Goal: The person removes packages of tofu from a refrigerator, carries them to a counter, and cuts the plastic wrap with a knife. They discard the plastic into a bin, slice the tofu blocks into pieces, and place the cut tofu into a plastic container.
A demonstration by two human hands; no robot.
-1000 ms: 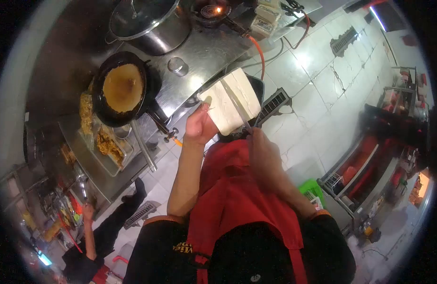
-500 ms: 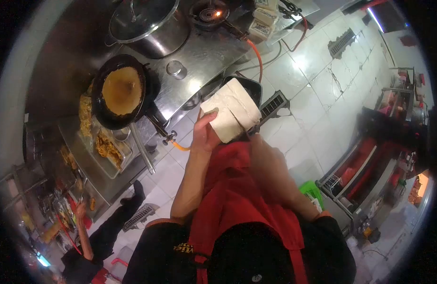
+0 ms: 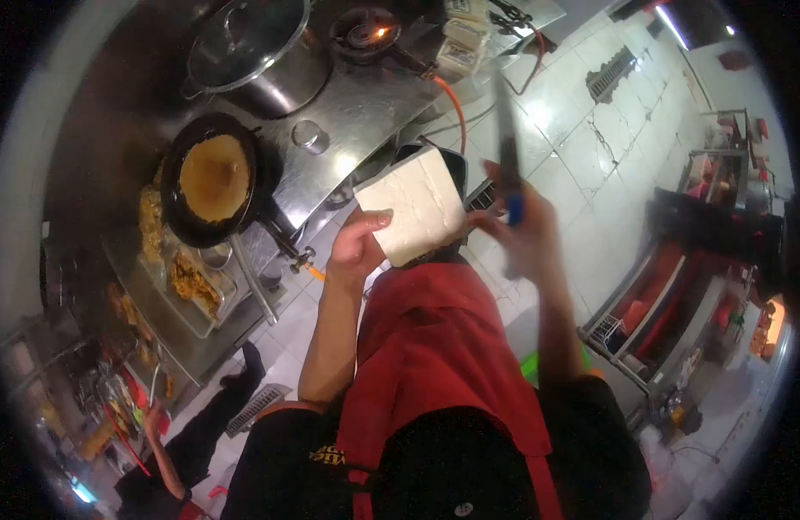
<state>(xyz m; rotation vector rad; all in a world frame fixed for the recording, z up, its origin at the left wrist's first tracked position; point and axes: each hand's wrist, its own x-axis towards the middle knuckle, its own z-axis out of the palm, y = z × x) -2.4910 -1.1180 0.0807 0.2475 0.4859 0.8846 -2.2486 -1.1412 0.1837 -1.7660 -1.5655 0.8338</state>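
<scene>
A thick white block [image 3: 415, 208], pale and square with faint lines on its surface, rests in my left hand [image 3: 358, 244]. The thumb lies over its left edge; the other fingers are hidden beneath it. At the block's right side, my right hand [image 3: 526, 230] grips a knife [image 3: 507, 130] by its blue handle. The blade points up and away from the block and is blurred by motion. Behind the block, a dark container [image 3: 452, 161] is partly hidden.
A black pan [image 3: 175, 208] with a flat round crepe [image 3: 214, 178] sits on the left burner. Beyond are a large lidded pot [image 3: 283, 82], a metal cup [image 3: 310, 137] and a lit burner [image 3: 365, 33]. A tray of fried food [image 3: 195, 290] and another person's arm [image 3: 162, 446] are at left.
My right hand has lifted the knife away from the block and moved up and to the right. The block has shifted slightly left, and its cut gap no longer shows open.
</scene>
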